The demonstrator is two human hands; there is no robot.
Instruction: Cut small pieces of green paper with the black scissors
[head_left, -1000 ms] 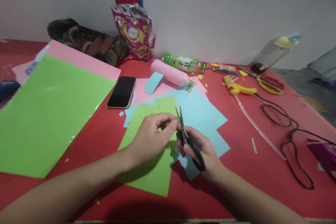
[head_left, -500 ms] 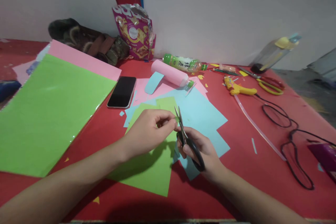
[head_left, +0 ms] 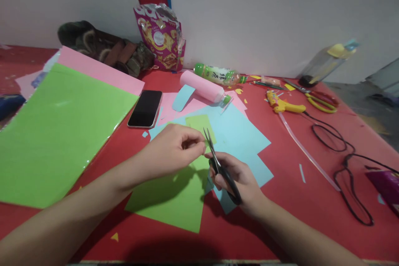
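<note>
My right hand point(head_left: 238, 178) grips black-handled scissors point(head_left: 215, 153), their blades slightly apart and pointing up and away. Just left of the blades, my left hand point(head_left: 179, 145) is closed in a pinch. A tiny bit of green paper seems to show at its fingertips, mostly hidden by them. Below both hands lies a green paper sheet point(head_left: 183, 212), partly over blue paper point(head_left: 249, 141). A smaller light-green paper piece point(head_left: 199, 122) rests behind the scissors.
A pink-wrapped bottle point(head_left: 202, 87) with a blue strip point(head_left: 183, 97) lies at the back, near a green-labelled bottle point(head_left: 215, 75). A phone point(head_left: 145, 109) and large green sheet point(head_left: 62, 133) are left. A yellow glue gun point(head_left: 285, 104) with cord and larger scissors point(head_left: 321, 102) are right.
My left hand has shifted slightly left, a little away from the blades. The scissors have moved slightly left too, and less of the green bit at the fingertips shows.
</note>
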